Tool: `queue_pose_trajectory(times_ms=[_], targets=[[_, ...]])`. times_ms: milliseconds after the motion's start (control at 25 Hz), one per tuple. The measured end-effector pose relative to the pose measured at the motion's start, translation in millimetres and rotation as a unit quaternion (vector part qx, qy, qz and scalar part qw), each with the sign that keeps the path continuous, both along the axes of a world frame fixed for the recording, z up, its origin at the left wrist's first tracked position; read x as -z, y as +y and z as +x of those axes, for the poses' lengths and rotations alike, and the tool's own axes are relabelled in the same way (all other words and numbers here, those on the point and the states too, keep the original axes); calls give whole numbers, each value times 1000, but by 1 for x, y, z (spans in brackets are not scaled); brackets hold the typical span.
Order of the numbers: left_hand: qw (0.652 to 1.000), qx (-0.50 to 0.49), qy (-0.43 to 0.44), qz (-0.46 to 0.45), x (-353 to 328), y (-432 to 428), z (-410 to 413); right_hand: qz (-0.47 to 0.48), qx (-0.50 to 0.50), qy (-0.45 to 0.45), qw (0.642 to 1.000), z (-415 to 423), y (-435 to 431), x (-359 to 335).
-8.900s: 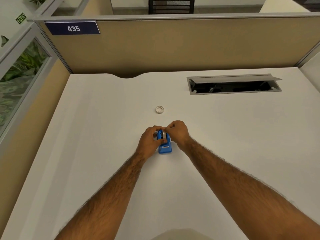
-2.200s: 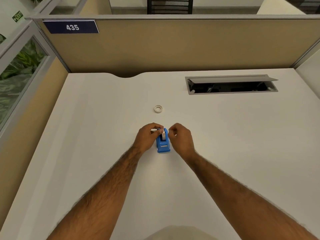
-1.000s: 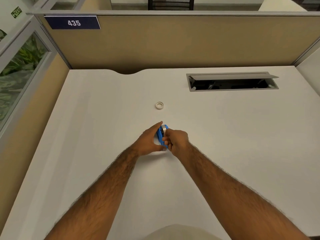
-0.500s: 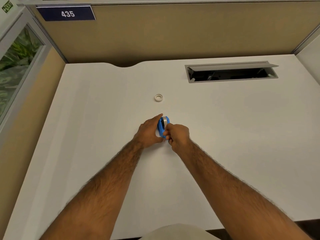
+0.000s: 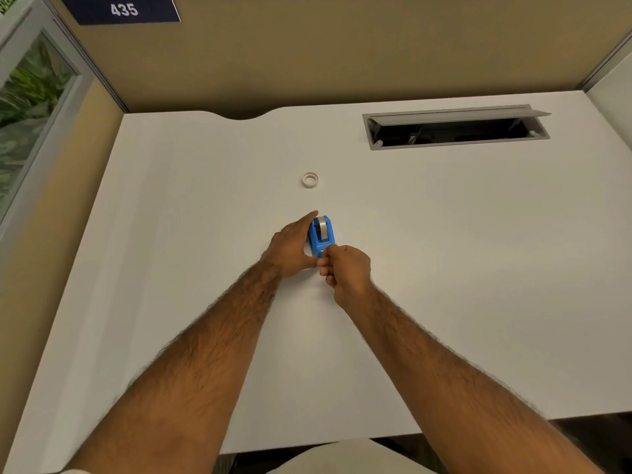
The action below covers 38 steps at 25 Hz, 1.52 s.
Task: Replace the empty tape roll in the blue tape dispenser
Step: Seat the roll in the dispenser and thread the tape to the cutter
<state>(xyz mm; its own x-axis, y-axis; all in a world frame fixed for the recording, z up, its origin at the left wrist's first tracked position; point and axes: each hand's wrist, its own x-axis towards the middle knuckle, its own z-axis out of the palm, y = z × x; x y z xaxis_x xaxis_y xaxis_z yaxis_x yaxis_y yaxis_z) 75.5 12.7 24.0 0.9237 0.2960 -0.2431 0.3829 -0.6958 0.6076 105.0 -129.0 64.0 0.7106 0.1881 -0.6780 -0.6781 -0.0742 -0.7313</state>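
Observation:
The blue tape dispenser [image 5: 322, 234] stands on the white desk [image 5: 444, 251] near its middle, with a greyish tape roll [image 5: 321, 227] seated in its top. My left hand [image 5: 290, 249] grips the dispenser from its left side. My right hand [image 5: 345, 266] is at the dispenser's near end, its fingers pinched together at the cutter; what they pinch is too small to make out. A small white empty tape core [image 5: 310, 179] lies flat on the desk beyond the dispenser, apart from both hands.
An open grey cable hatch [image 5: 455, 128] is sunk into the desk at the back right. Tan partition walls [image 5: 342, 53] close the back and the left side. The desk's near edge runs just in front of my body.
The dispenser has come down from a tilt and now stands upright on the desk. My right hand slid from its side to its near end. The view tipped downward.

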Motion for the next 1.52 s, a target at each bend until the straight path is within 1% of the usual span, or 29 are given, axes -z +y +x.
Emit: queue_pose_trajectory(times_ms=[320,600,1000,1240,1520], targets=[[1000,-1,5,7,-1,-2,1,-5,-22,-17,1000,-2,-8,11],[1000,-2,13,12,0,-2,2,9,-21,-25,999,-4,-8,18],[1000,2,19,12,1,-1,2,22,-34,-66,997,-6,-11,26],[1000,3,25,12,-1,-1,3,-18,-43,-88,995,-4,-12,30],[999,-1,39,5,-3,-2,5,-56,-58,-91,993,2,-16,33]])
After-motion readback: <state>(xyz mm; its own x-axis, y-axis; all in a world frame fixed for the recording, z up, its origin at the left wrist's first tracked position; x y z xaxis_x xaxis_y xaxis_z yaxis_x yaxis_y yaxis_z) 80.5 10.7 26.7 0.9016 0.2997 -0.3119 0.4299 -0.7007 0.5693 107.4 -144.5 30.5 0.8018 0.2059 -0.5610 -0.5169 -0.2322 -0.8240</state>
